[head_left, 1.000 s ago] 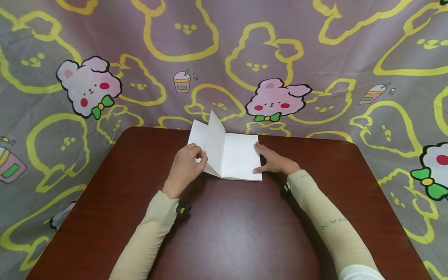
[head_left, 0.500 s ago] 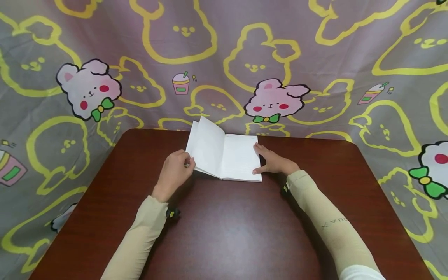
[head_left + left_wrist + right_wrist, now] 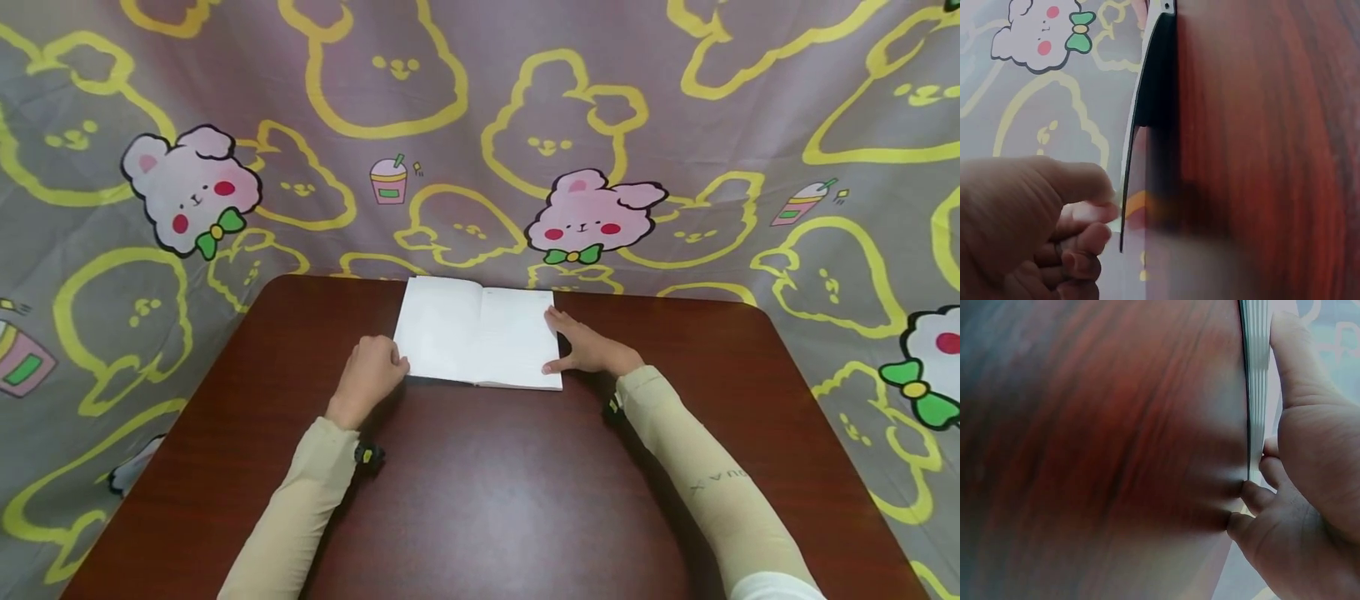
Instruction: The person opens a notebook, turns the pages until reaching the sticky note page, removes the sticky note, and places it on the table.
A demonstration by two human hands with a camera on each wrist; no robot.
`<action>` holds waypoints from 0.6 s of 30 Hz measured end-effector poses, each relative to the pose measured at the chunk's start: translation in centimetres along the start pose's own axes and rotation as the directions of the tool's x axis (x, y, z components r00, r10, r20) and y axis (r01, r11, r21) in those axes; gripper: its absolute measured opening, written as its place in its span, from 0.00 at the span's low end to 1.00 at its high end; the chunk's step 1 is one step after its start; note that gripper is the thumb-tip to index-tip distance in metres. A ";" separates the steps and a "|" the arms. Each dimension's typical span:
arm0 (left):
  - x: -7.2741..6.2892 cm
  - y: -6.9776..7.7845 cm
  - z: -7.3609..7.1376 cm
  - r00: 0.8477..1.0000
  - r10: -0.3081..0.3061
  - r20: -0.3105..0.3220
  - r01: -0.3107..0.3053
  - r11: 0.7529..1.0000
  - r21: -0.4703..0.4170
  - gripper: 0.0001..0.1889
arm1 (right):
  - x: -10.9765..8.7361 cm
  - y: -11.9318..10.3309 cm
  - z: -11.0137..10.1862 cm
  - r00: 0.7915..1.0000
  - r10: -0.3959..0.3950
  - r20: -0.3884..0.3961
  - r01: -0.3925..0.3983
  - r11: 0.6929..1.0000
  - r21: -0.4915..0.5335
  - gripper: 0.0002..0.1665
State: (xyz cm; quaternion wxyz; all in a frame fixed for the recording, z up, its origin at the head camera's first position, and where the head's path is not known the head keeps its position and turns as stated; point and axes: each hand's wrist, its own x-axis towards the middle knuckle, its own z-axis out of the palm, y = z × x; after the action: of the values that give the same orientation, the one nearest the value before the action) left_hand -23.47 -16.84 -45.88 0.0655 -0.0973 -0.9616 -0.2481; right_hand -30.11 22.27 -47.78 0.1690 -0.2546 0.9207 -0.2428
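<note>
Lying open and flat at frame centre on the table [image 3: 487,492], the notebook [image 3: 480,337] is flanked by both hands. The left hand [image 3: 369,375], fingers curled, seems to pinch its left cover edge; the right hand [image 3: 592,350] rests against its right edge, fingers fairly straight.

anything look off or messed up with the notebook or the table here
Nothing stands out. The open notebook lies flat and roughly square on the brown table, pages blank and uncreased. The left hand touches its left edge, the right hand its right edge.
</note>
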 end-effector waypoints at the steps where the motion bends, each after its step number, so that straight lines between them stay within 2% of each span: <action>1: 0.0 0.0 0.1 1.000 -0.016 0.014 0.016 1.000 -0.006 0.25 | 0.0 0.0 0.0 1.000 -0.001 -0.001 0.001 1.000 0.002 0.70; 9: 0.3 -0.4 0.8 0.992 -0.089 0.093 0.091 0.996 -0.020 0.25 | 0.1 0.0 -0.1 1.000 0.014 0.008 -0.015 1.000 0.007 0.71; 18: 0.0 -0.5 1.1 0.983 -0.152 0.108 0.156 0.987 -0.037 0.24 | 0.1 0.1 0.1 1.000 0.007 0.004 -0.007 1.000 0.010 0.71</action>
State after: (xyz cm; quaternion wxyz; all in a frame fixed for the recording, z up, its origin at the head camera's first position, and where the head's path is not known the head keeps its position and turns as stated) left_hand -23.70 -16.73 -47.02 -0.0065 -0.0369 -0.9625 -0.2685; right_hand -30.16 22.25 -47.98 0.1729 -0.2508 0.9200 -0.2464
